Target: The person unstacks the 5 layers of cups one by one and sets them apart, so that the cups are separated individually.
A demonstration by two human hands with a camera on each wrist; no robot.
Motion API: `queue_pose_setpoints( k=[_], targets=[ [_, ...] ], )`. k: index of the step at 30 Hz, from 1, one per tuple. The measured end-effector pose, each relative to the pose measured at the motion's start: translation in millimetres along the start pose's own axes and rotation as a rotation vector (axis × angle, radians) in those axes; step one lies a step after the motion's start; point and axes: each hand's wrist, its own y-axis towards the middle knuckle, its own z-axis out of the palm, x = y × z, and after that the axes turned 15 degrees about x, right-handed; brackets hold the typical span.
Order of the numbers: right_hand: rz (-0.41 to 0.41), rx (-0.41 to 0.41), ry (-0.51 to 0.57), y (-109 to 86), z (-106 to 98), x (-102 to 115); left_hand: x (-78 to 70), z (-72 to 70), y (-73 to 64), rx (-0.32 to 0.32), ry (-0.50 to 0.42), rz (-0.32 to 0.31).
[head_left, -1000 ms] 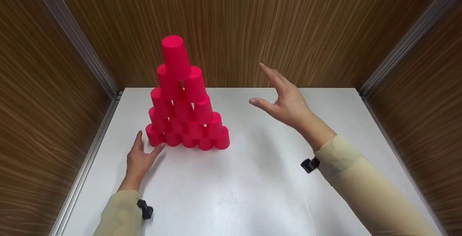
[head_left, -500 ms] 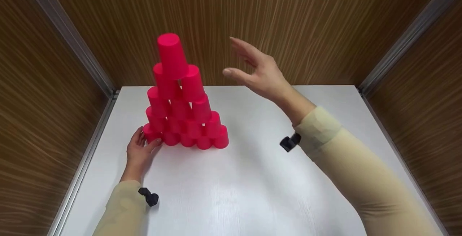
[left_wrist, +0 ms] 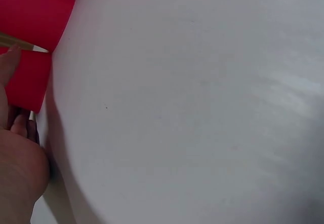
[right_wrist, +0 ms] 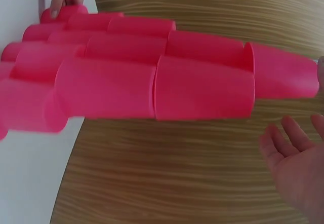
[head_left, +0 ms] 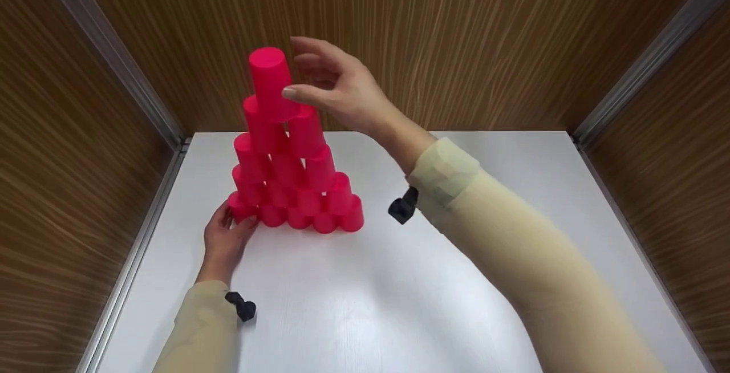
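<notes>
Upside-down pink-red cups are stacked as a pyramid, one cup at the peak and a wider row at each level below. My left hand [head_left: 223,240] grips the bottom row's leftmost cup [left_wrist: 29,79], thumb in front and fingers round its outer side. Up at the peak, my right hand [head_left: 351,88] is beside the top cup [head_left: 269,82], its thumb overlapping the cup's right side in the head view. In the right wrist view, the right hand's loosely bent fingers [right_wrist: 291,138] are apart from the top cup.
The pyramid stands on a white table [head_left: 342,316]. A wood-grain panel [head_left: 485,48] rises behind it, and similar panels close off both sides. A small black device [head_left: 403,206] hangs at each wrist.
My right hand has moved left and up from the right side to the top cup. My left hand has closed round the bottom left cup. The pyramid still stands.
</notes>
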Motion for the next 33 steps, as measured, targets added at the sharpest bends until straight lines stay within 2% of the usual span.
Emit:
queue_pose_setpoints(
  k=[8,22,27,33],
  targets=[
    [-0.002,-0.001,0.104,18.5,17,3,3.8,-1.2,0.7,-0.029,0.062,0.017],
    [0.067,-0.006,0.069,24.8,33,-2,7.2,-2.0,-4.8,-0.042,0.090,0.003],
    [0.038,-0.023,0.075,21.8,31,-3,5.1,0.2,-5.2,-0.041,0.088,0.005],
    [-0.053,-0.056,0.090,11.1,16,-4,3.7,2.9,-3.1,-0.029,0.091,-0.003]
  ],
)
